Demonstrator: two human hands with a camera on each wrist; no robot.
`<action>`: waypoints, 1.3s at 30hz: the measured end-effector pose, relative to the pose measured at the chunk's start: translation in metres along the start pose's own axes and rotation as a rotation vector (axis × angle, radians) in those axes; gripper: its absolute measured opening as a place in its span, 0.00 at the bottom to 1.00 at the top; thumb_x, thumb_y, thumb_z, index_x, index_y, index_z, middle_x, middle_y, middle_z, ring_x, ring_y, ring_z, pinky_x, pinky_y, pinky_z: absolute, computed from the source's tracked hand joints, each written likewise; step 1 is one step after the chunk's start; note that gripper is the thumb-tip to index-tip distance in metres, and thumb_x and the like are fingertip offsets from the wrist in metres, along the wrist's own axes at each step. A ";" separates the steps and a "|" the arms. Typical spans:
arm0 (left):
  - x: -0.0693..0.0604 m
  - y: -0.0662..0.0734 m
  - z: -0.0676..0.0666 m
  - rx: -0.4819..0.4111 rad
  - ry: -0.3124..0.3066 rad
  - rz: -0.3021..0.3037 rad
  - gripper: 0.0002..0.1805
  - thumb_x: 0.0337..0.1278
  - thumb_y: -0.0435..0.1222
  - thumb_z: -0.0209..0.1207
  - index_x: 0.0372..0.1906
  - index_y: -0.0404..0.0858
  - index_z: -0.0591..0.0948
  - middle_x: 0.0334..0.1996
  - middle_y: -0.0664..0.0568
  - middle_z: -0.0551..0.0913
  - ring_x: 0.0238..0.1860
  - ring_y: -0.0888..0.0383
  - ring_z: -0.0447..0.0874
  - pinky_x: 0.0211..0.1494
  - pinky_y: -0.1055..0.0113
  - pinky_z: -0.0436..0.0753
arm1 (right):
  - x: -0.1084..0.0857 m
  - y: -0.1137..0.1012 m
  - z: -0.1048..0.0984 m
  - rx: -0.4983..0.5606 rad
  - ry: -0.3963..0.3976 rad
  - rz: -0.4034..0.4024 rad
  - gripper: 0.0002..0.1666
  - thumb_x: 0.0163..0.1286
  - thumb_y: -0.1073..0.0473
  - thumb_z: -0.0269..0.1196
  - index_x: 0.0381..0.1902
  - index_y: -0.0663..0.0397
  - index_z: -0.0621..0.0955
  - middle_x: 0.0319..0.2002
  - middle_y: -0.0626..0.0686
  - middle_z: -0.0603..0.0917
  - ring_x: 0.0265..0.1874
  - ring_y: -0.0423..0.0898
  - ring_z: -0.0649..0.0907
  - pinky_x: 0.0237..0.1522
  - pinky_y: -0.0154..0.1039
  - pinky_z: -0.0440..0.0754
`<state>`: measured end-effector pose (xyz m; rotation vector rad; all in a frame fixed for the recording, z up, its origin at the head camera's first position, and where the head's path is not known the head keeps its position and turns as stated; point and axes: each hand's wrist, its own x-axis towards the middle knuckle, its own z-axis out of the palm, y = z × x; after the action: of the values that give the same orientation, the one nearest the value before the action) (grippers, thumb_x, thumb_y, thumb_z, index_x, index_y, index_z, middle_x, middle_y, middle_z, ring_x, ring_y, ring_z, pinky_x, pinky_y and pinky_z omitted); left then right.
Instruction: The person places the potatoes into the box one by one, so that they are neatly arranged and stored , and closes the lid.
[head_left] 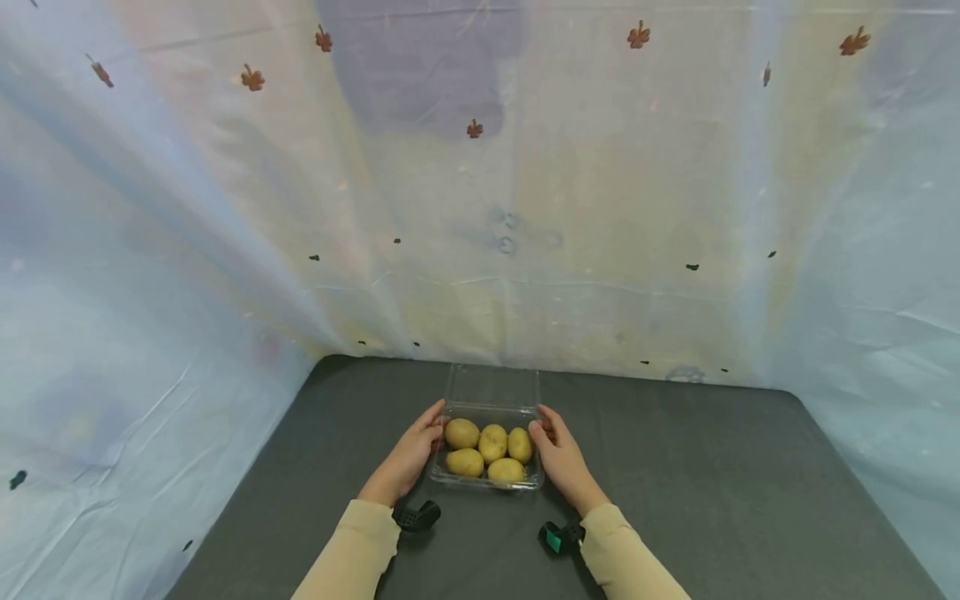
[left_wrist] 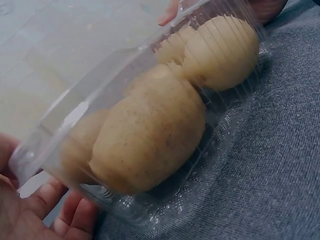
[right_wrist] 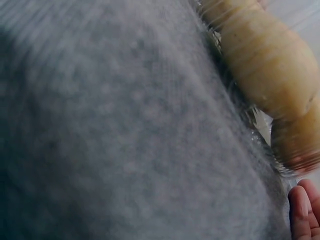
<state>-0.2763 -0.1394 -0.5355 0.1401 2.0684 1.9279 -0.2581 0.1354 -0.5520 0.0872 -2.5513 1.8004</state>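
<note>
A clear plastic clamshell container (head_left: 480,482) sits on the dark table with its lid (head_left: 493,385) folded back, away from the person. Inside lie several yellow-brown potatoes (head_left: 492,443). My left hand (head_left: 407,457) holds the container's left side; the left wrist view shows the thumb at the rim and curled fingers (left_wrist: 80,216) against the end wall. On the opposite side, my right hand (head_left: 564,460) grips the edge, thumb over the rim. Through the clear wall a potato (right_wrist: 270,60) shows in the right wrist view, where only some fingertips (right_wrist: 300,205) appear.
A dark grey cloth covers the table (head_left: 697,483). Pale plastic sheeting (head_left: 600,208) with small leaf prints hangs behind it and along both sides. Black straps (head_left: 417,517) with devices sit on both wrists, below the light sleeves.
</note>
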 end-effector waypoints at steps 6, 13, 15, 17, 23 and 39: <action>0.003 -0.001 0.001 -0.014 -0.014 0.012 0.30 0.77 0.36 0.37 0.78 0.50 0.48 0.73 0.42 0.56 0.73 0.43 0.52 0.71 0.42 0.54 | 0.001 0.001 0.000 0.016 0.002 -0.009 0.35 0.75 0.38 0.49 0.75 0.41 0.60 0.59 0.54 0.72 0.57 0.51 0.74 0.57 0.56 0.72; 0.004 0.000 0.003 -0.043 -0.023 0.036 0.30 0.77 0.35 0.36 0.78 0.51 0.47 0.74 0.42 0.54 0.74 0.43 0.48 0.71 0.42 0.52 | 0.000 0.000 -0.001 0.057 0.012 -0.024 0.33 0.75 0.41 0.51 0.74 0.39 0.60 0.55 0.53 0.75 0.50 0.49 0.76 0.52 0.52 0.74; 0.004 -0.001 0.002 -0.048 -0.025 0.039 0.30 0.78 0.35 0.36 0.78 0.51 0.47 0.74 0.43 0.54 0.74 0.44 0.47 0.71 0.42 0.52 | -0.002 -0.005 -0.002 0.061 0.009 -0.025 0.32 0.76 0.43 0.52 0.73 0.39 0.61 0.54 0.53 0.75 0.49 0.49 0.76 0.51 0.50 0.74; 0.004 -0.002 0.002 -0.046 -0.028 0.042 0.30 0.78 0.35 0.37 0.78 0.52 0.47 0.74 0.44 0.54 0.74 0.43 0.47 0.71 0.42 0.51 | -0.007 -0.014 -0.003 0.074 0.004 -0.033 0.30 0.77 0.46 0.52 0.73 0.42 0.62 0.53 0.55 0.75 0.48 0.50 0.76 0.51 0.50 0.74; 0.003 -0.002 0.000 -0.038 -0.012 0.056 0.31 0.78 0.34 0.39 0.78 0.54 0.48 0.74 0.45 0.55 0.73 0.44 0.49 0.70 0.41 0.54 | -0.018 -0.037 -0.008 0.101 -0.019 -0.057 0.29 0.78 0.54 0.51 0.72 0.53 0.62 0.55 0.59 0.75 0.51 0.53 0.77 0.51 0.50 0.76; -0.010 0.051 0.005 0.169 0.143 0.235 0.38 0.63 0.64 0.48 0.75 0.65 0.50 0.76 0.59 0.47 0.75 0.50 0.45 0.69 0.38 0.55 | -0.018 -0.036 -0.009 0.114 -0.021 -0.064 0.27 0.78 0.54 0.52 0.71 0.52 0.64 0.56 0.59 0.75 0.51 0.53 0.77 0.51 0.49 0.76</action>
<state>-0.2728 -0.1326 -0.4839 0.3038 2.4044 1.9412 -0.2383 0.1321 -0.5161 0.1887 -2.4278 1.9302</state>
